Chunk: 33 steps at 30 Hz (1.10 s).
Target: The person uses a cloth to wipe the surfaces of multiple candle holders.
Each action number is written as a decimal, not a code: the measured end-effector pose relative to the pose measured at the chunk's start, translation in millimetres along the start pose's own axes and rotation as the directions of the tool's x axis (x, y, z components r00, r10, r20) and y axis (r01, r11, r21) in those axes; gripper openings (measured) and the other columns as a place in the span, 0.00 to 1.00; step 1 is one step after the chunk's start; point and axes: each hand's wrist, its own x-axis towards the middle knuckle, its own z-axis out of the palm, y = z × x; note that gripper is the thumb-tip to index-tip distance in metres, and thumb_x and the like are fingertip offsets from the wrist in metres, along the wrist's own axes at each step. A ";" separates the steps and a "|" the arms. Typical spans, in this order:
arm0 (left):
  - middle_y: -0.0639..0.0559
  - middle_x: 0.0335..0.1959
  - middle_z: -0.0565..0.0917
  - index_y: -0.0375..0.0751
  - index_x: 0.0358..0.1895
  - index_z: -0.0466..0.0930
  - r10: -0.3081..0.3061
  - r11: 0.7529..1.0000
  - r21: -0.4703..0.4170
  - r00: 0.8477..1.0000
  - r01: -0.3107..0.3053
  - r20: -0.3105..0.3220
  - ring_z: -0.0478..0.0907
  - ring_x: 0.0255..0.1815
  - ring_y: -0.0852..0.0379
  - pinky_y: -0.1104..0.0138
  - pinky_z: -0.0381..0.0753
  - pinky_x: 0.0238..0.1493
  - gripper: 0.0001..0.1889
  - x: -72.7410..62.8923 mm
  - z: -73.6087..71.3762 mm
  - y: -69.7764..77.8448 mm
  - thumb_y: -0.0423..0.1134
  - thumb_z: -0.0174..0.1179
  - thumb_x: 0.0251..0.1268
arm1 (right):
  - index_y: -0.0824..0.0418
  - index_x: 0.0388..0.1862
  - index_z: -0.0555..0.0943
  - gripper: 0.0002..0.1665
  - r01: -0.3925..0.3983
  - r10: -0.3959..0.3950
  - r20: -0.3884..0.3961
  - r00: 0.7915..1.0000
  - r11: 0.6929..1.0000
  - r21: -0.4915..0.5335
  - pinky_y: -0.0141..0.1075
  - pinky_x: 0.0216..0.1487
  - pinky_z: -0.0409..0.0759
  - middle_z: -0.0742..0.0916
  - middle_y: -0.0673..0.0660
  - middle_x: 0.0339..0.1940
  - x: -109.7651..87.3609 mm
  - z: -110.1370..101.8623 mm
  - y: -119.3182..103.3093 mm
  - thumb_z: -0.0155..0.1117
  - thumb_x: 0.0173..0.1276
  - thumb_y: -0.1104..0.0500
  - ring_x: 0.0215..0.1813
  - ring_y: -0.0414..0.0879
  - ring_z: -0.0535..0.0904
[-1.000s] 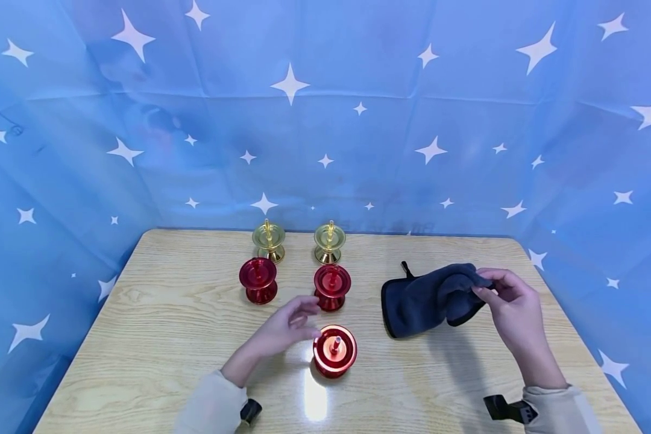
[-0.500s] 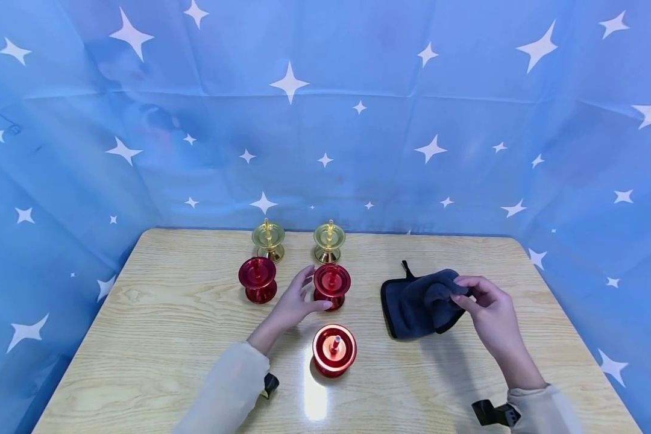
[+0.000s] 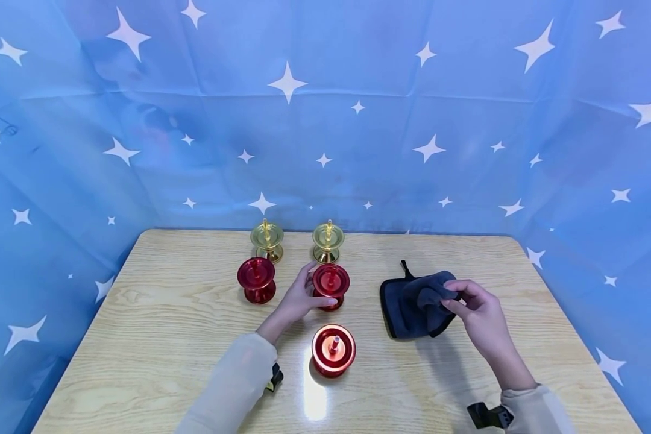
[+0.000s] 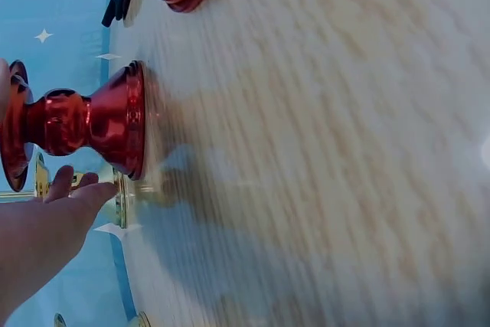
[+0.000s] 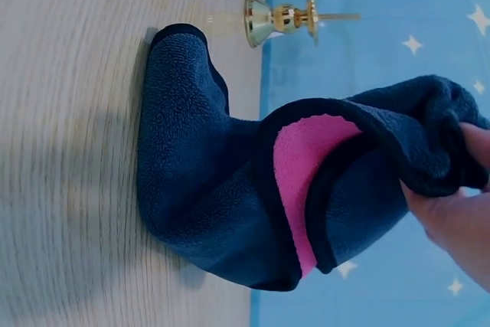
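In the head view, my left hand (image 3: pixel 297 299) reaches around a red metal candle holder (image 3: pixel 332 282), thumb in front and fingers on its left side. The left wrist view shows that holder (image 4: pixel 84 120) upright with a waisted stem; the fingers (image 4: pixel 73 189) look fairly straight, and whether they touch it I cannot tell. On the right, my right hand (image 3: pixel 480 319) pinches the raised, bunched corner of a dark navy cloth (image 3: pixel 409 307) with black edging and a hanging loop. Pink lining (image 5: pixel 306 166) shows in its fold in the right wrist view. The cloth's left part rests on the table.
A shiny red candle holder (image 3: pixel 333 351) stands nearer the front, another red one (image 3: pixel 257 280) to the left. Two gold candle holders (image 3: pixel 267 238) stand behind, near the back edge of the wooden table (image 3: pixel 157 337). A blue star-printed curtain (image 3: pixel 325 120) encloses the table.
My left hand has moved forward and right from beside the front red holder to the middle one. My right hand has shifted left, folding the cloth inward with it.
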 end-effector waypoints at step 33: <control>0.45 0.51 0.76 0.38 0.62 0.63 0.024 0.978 0.208 0.992 0.002 -0.121 0.73 0.53 0.52 0.58 0.70 0.56 0.43 -2.4 -20.4 23.9 0.40 0.75 0.38 | 0.72 0.43 0.75 0.09 0.084 -0.073 0.059 0.996 0.974 -0.208 0.22 0.39 0.75 0.79 0.45 0.44 18.1 -7.6 -38.1 0.56 0.63 0.73 0.44 0.36 0.75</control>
